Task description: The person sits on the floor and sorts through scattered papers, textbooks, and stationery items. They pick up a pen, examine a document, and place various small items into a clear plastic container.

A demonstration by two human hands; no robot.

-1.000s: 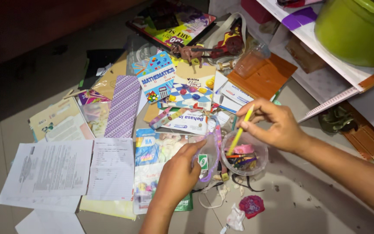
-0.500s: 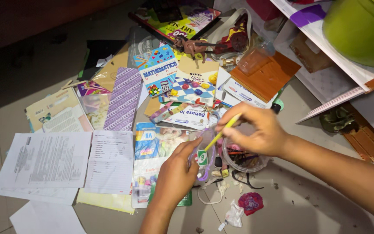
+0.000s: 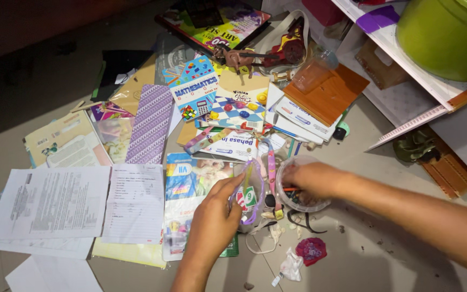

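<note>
My left hand [image 3: 214,219] pinches the edge of a clear pouch with a purple rim [image 3: 255,208] on the floor. A thin yellow pencil [image 3: 248,172] lies inside the pouch beside some small cards. My right hand [image 3: 314,178] is just right of the pouch. It reaches down into a clear round plastic tub [image 3: 305,206] of pens and small items, with its fingers curled inside. An orange tip shows at its fingers, but the grip itself is hidden.
Colourful workbooks [image 3: 195,89] and printed sheets [image 3: 55,203] cover the floor to the left and ahead. A brown board [image 3: 328,94] and a toy lie further back. A white shelf [image 3: 406,59] with a green basin [image 3: 449,32] stands at right. A red scrap [image 3: 312,250] and cords lie nearby.
My right hand carried the yellow pencil from the tub to the pouch, let it go there, and dropped back into the tub. My left hand stayed on the pouch.
</note>
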